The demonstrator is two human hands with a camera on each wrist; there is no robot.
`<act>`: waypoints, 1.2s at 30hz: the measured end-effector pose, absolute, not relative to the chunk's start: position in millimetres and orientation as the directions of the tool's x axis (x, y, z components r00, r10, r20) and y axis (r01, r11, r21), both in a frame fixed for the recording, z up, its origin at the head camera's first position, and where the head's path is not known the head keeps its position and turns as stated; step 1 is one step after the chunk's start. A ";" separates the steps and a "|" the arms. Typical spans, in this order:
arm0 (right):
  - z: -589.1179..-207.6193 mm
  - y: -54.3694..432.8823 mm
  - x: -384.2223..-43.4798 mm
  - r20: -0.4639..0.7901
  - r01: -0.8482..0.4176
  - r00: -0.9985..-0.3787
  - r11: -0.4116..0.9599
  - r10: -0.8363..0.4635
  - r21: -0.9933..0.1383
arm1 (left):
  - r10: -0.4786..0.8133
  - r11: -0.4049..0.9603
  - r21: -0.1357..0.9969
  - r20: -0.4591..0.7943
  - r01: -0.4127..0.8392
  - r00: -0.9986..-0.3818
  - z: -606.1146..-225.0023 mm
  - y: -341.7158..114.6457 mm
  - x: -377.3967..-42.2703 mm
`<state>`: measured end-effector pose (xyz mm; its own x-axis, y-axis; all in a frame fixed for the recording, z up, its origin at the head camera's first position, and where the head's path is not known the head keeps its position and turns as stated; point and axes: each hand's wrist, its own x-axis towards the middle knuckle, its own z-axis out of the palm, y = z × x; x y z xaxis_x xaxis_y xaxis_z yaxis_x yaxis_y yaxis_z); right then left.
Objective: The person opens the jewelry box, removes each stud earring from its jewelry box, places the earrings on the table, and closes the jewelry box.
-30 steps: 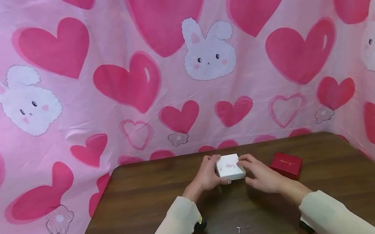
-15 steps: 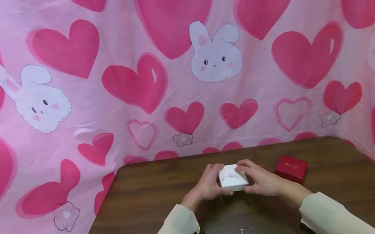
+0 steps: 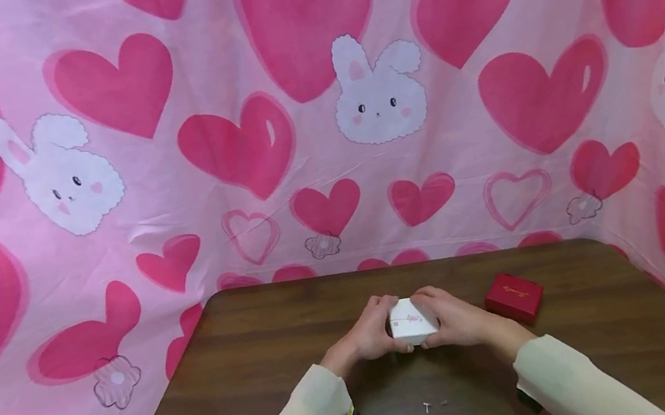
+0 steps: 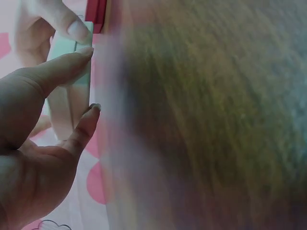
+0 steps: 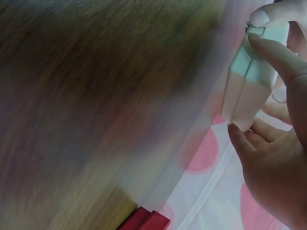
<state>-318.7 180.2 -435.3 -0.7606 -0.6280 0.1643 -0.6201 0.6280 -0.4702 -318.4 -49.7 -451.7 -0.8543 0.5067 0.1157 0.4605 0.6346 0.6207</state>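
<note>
A small white box (image 3: pixel 411 331) with pink print on its lid sits between my two hands near the middle of the head view. My left hand (image 3: pixel 368 335) grips its left side, thumb at the near side and fingers at the far side. From the right, my right hand (image 3: pixel 456 317) grips the opposite side in the same manner, covering part of the lid. In both wrist views a seam runs along the side of the white box (image 4: pixel 72 103), between lid and base. The inside is hidden.
To the right of my right hand lies a red box (image 3: pixel 514 298) with gold lettering on the brown wooden table (image 3: pixel 272 396). Closer to me is a tiny silvery pin-like piece (image 3: pixel 427 407), with another tiny piece (image 3: pixel 443 403) beside it. A pink heart-print cloth (image 3: pixel 309 152) hangs behind.
The white box has come nearer to me. My right hand, at first touching the box's right edge with its fingers, now grips that side. My left hand has kept its hold.
</note>
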 end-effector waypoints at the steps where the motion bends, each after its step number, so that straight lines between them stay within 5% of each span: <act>1: -436.3 179.1 -319.8 0.165 -0.626 -0.757 0.630 -0.632 -0.460 | 0.508 0.639 0.617 0.111 0.460 -0.854 -452.3 -49.4 -318.4; 19: -449.9 171.8 -321.0 0.120 -0.602 -0.773 0.663 -0.623 -0.445 | 0.553 0.675 0.558 0.050 0.482 -0.832 -458.3 -52.7 -312.7; 36: -447.5 162.5 -319.6 0.065 -0.574 -0.787 0.688 -0.614 -0.445 | 0.557 0.637 0.652 -0.020 0.411 -0.830 -459.7 -63.5 -312.7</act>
<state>-319.6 162.5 -447.5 -0.7865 -0.6141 0.0652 -0.5739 0.6877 -0.4447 -312.7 -63.5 -459.7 -0.8304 0.5567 -0.0201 0.4114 0.6373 0.6516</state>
